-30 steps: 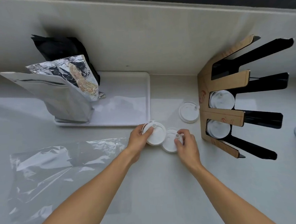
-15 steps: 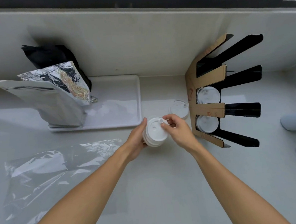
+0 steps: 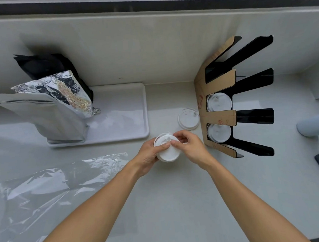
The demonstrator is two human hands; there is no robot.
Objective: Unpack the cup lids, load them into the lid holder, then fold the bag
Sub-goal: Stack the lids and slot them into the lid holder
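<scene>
Both hands meet just above the middle of the pale grey bench (image 3: 169, 204). The left hand (image 3: 147, 157) cups a short stack of round white plastic cup lids (image 3: 167, 151) from the nine o'clock side, thumb lying across the top lid. The right hand (image 3: 191, 148) pinches the stack's upper rim at about two o'clock, between thumb and forefinger. The stack is tilted, its top face turned toward the camera, and a small raised spout shows near its upper edge.

One more round white lid (image 3: 188, 119) lies flat on the bench at one o'clock from the hands, just beside the lid holder. The brown cardboard and black panel lid holder (image 3: 220, 115) stands at three o'clock; two of its slots already carry white lids, and the upper slots look dark.

The clear crinkled plastic bag (image 3: 47, 187) lies flattened on the bench at eight o'clock, well apart from the hands. At ten o'clock a white rectangular tray (image 3: 131, 107) carries a silver foil pouch (image 3: 48, 110), with a black bag (image 3: 45, 66) behind it against the wall. A pale blue rounded object (image 3: 314, 126) sits at the right edge; what it is cannot be told.
</scene>
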